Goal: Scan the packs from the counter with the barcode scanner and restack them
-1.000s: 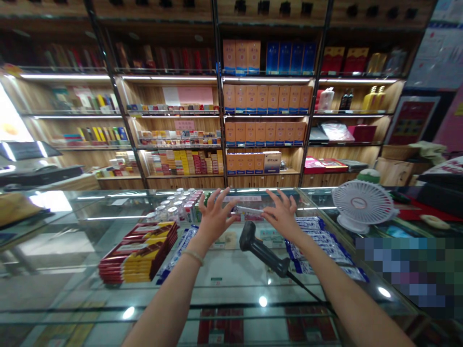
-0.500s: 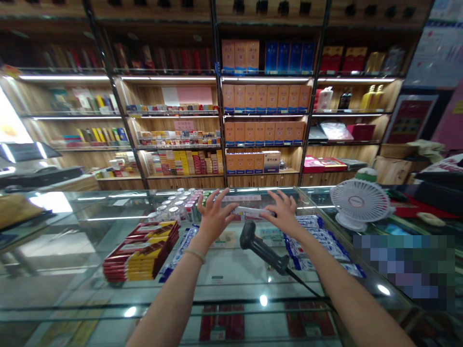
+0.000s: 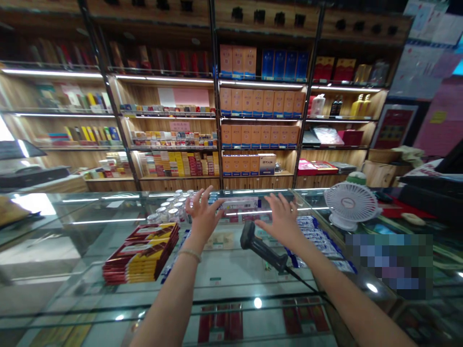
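My left hand (image 3: 202, 212) pinches one end of a long, thin white-and-blue packet (image 3: 241, 202) held level above the glass counter; dark marks like a barcode show on its face. To the right, my right hand (image 3: 282, 219) is apart from the packet, its fingers spread and nothing in them. Between my forearms a black handheld barcode scanner (image 3: 262, 246) lies on the glass, its cable running under my right arm. Similar blue-and-white packets (image 3: 318, 238) lie beside my right forearm, partly covered by it. More blue-and-white wrappers peek out behind my left wrist.
Red-and-yellow packs (image 3: 142, 251) are stacked left of my left forearm. Several small capped containers (image 3: 173, 208) stand behind them. A white fan (image 3: 350, 205) stands at the right. Across the counter, lit shelves (image 3: 260, 176) hold boxes and bottles.
My right hand has let go of the packet and opened. My left hand has drawn the packet slightly left and up, and its printed face now shows more.
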`<state>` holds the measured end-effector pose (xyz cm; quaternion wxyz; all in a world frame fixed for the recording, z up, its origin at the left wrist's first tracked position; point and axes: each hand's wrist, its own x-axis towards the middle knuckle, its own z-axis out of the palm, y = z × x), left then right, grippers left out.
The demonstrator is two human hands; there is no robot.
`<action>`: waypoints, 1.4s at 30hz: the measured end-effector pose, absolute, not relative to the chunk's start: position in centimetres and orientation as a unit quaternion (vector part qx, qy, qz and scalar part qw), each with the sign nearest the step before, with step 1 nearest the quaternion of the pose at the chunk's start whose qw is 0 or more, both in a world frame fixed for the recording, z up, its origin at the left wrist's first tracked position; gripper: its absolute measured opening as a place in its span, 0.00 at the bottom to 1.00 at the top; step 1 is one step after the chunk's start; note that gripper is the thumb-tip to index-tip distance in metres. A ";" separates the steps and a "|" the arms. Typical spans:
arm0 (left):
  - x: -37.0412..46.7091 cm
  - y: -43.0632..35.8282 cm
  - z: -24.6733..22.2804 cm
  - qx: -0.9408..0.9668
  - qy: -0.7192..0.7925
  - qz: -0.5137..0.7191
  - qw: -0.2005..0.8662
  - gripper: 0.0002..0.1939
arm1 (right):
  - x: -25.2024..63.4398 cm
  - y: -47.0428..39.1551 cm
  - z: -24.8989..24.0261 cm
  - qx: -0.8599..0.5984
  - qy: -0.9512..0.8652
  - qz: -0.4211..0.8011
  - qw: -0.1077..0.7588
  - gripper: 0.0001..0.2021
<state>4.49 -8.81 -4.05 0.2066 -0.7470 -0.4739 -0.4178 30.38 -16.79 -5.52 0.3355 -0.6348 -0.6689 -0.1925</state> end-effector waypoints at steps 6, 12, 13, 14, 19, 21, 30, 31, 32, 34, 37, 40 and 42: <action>4.4 -8.7 -4.3 -0.742 -0.469 -0.427 0.219 0.11 | 26.1 -20.8 -7.9 -0.669 -0.699 -0.125 0.217 0.37; 4.3 -8.1 -4.8 -0.742 -0.463 -0.422 0.239 0.12 | 24.7 -21.2 -9.2 -0.704 -0.671 -0.124 0.198 0.33; 4.2 -8.0 -4.9 -0.742 -0.463 -0.422 0.241 0.12 | 24.6 -21.2 -9.4 -0.705 -0.669 -0.129 0.195 0.32; 4.2 -8.0 -4.9 -0.741 -0.462 -0.423 0.241 0.12 | 24.5 -21.2 -9.6 -0.706 -0.668 -0.134 0.193 0.30; 4.2 -8.1 -4.9 -0.741 -0.461 -0.427 0.235 0.12 | 24.3 -21.3 -9.6 -0.694 -0.675 -0.154 0.199 0.21; 4.2 -8.0 -4.9 -0.740 -0.463 -0.430 0.233 0.12 | 24.5 -21.4 -9.2 -0.686 -0.677 -0.147 0.224 0.18; 4.2 -7.9 -4.9 -0.737 -0.470 -0.431 0.226 0.13 | 27.1 -23.1 -5.5 -0.652 -0.644 0.140 0.375 0.22; 4.2 -7.9 -4.9 -0.737 -0.470 -0.431 0.223 0.13 | 27.2 -23.4 -5.2 -0.641 -0.638 0.163 0.394 0.22; 4.2 -7.9 -4.8 -0.737 -0.471 -0.433 0.220 0.12 | 27.3 -23.6 -4.9 -0.635 -0.629 0.184 0.410 0.22; 4.2 -8.0 -4.8 -0.736 -0.471 -0.436 0.214 0.12 | 27.2 -23.9 -4.4 -0.638 -0.611 0.211 0.420 0.21; 4.2 -8.0 -4.7 -0.737 -0.470 -0.440 0.208 0.11 | 27.0 -24.1 -4.2 -0.655 -0.605 0.206 0.403 0.19; 4.2 -8.0 -4.7 -0.737 -0.470 -0.441 0.203 0.11 | 26.9 -24.0 -4.4 -0.665 -0.609 0.181 0.393 0.19; 4.2 -8.0 -4.6 -0.737 -0.472 -0.440 0.203 0.11 | 26.9 -23.8 -4.6 -0.670 -0.612 0.163 0.387 0.20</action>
